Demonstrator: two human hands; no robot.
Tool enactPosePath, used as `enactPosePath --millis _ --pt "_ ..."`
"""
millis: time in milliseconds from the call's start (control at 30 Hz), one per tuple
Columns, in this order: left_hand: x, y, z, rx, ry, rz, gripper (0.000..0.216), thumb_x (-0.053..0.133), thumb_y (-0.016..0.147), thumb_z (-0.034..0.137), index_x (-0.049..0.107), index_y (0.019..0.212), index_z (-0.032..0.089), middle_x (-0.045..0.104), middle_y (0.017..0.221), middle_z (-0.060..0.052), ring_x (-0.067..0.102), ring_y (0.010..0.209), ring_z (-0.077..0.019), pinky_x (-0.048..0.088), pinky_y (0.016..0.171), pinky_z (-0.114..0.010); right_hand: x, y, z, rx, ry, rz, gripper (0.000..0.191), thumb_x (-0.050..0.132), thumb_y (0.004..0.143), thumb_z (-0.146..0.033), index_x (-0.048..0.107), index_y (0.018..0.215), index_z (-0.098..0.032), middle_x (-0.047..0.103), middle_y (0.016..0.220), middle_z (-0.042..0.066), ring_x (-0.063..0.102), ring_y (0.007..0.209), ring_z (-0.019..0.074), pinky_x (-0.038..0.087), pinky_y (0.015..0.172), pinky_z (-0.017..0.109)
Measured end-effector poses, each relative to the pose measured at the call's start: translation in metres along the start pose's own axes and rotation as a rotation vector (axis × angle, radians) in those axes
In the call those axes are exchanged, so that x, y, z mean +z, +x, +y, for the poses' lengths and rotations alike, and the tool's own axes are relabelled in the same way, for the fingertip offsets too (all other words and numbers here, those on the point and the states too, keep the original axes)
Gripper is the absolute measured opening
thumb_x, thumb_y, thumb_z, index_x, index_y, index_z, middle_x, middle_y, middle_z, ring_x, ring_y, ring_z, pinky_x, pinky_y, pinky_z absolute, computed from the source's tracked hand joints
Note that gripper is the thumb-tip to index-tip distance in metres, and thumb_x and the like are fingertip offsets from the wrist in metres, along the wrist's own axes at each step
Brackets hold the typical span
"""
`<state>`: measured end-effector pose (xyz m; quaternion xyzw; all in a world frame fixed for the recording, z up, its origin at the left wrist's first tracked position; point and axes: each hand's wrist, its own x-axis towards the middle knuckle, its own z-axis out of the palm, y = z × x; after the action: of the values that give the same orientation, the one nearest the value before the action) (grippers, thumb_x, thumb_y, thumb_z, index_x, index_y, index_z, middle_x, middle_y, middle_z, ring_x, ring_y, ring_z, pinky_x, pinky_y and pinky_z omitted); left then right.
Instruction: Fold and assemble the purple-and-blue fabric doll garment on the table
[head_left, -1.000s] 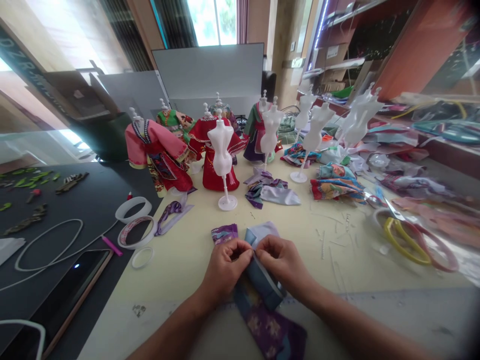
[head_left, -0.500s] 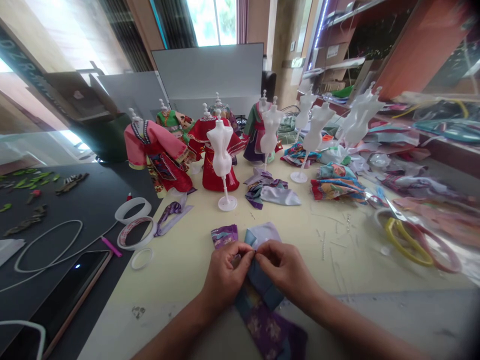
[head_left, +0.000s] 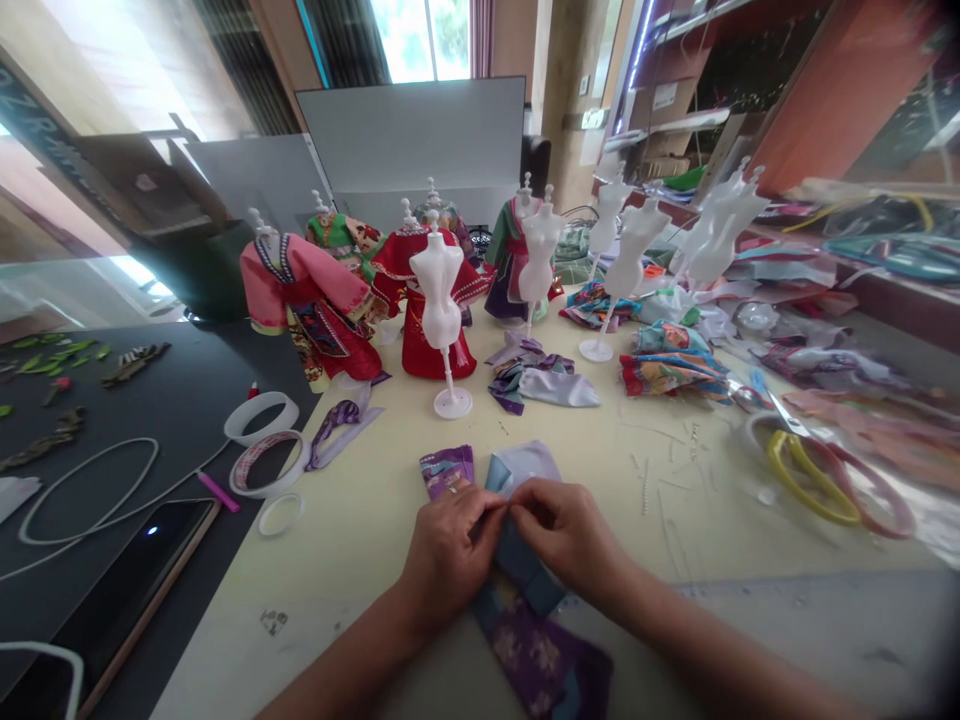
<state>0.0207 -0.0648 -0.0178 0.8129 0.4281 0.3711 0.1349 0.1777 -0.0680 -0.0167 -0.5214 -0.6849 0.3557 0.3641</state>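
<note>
My left hand [head_left: 450,552] and my right hand [head_left: 566,530] meet at the front of the cream table, their fingertips pinching the upper edge of a folded blue-grey cloth strip [head_left: 521,565]. The strip runs down under my hands into a purple floral fabric [head_left: 540,655]. Just above my left hand lies a small purple patterned scrap [head_left: 446,470]. A pale lavender cloth piece [head_left: 525,465] sits above my fingertips, partly joined to the blue-grey fold. My fingers hide the pinched edge.
White dress forms [head_left: 439,300] and doll garments, including a red dress [head_left: 431,345] and pink robe [head_left: 307,310], stand ahead. Fabric bundles [head_left: 671,365] and yellow-handled scissors [head_left: 814,480] lie right. Tape rolls [head_left: 266,450] and a dark tablet [head_left: 127,570] lie left.
The whole view has shifted slightly, with the table items moving left in the picture. My fingers have shifted a little along the cloth edge, and both hands still pinch it.
</note>
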Motion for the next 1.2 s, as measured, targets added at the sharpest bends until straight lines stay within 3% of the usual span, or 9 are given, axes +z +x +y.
enactPosePath --millis 100,300,400,700,1000,1100,1200 --pt "0.0 0.0 0.002 -0.046 -0.013 -0.011 0.011 0.053 0.083 0.017 0.061 0.076 0.016 0.064 0.068 -0.002 0.058 0.063 -0.0142 0.043 0.062 -0.025 0.001 0.002 -0.001 0.072 0.051 -0.005 0.011 0.049 0.068 -0.011 0.056 0.061 -0.016 0.048 0.052 -0.004 0.043 0.051 0.0085 0.032 0.048 0.02" --pt "-0.005 0.007 0.009 -0.364 -0.212 -0.077 0.011 0.055 0.077 0.018 0.063 0.069 0.017 0.066 0.065 0.0 0.061 0.061 -0.014 0.045 0.058 -0.023 0.003 0.005 -0.006 0.154 0.244 -0.041 0.01 0.046 0.065 -0.012 0.052 0.057 -0.015 0.045 0.053 -0.004 0.04 0.052 0.0084 0.031 0.048 0.02" --pt "-0.006 0.009 0.011 -0.454 -0.29 -0.083 0.012 0.055 0.076 0.021 0.063 0.068 0.017 0.066 0.063 0.0 0.061 0.06 -0.0139 0.046 0.056 -0.021 0.003 0.005 -0.005 0.164 0.277 -0.038 0.01 0.048 0.068 -0.016 0.055 0.061 -0.015 0.048 0.056 -0.002 0.043 0.054 0.0097 0.034 0.049 0.021" --pt "-0.004 0.005 0.007 -0.295 -0.15 -0.011 0.012 0.055 0.079 0.022 0.064 0.073 0.018 0.066 0.068 -0.001 0.061 0.065 -0.0149 0.046 0.063 -0.025 0.001 -0.001 -0.005 0.057 0.112 0.028 0.012 0.051 0.074 -0.018 0.062 0.07 -0.016 0.057 0.059 0.0 0.05 0.054 0.011 0.038 0.052 0.022" --pt "-0.002 0.002 0.005 -0.143 -0.056 -0.022 0.013 0.053 0.082 0.02 0.062 0.074 0.018 0.064 0.066 -0.001 0.058 0.063 -0.0139 0.044 0.062 -0.025 0.001 -0.001 -0.003 0.029 0.035 0.051 0.011 0.05 0.07 -0.013 0.058 0.064 -0.017 0.051 0.055 -0.003 0.046 0.052 0.0099 0.035 0.05 0.022" --pt "-0.002 0.004 0.005 -0.162 -0.08 -0.027 0.012 0.054 0.08 0.02 0.062 0.072 0.017 0.064 0.065 -0.001 0.059 0.062 -0.0139 0.044 0.061 -0.025 0.001 0.002 -0.005 0.101 0.114 0.036 0.009 0.048 0.065 -0.012 0.053 0.059 -0.017 0.046 0.052 -0.004 0.042 0.051 0.0093 0.032 0.048 0.021" --pt "-0.004 0.006 0.007 -0.305 -0.197 -0.076 0.012 0.055 0.078 0.02 0.064 0.071 0.017 0.065 0.065 -0.001 0.059 0.061 -0.014 0.044 0.058 -0.023 0.001 0.004 -0.007 0.163 0.262 0.013 0.007 0.048 0.063 -0.013 0.05 0.057 -0.017 0.042 0.052 -0.005 0.038 0.049 0.0084 0.029 0.045 0.02"
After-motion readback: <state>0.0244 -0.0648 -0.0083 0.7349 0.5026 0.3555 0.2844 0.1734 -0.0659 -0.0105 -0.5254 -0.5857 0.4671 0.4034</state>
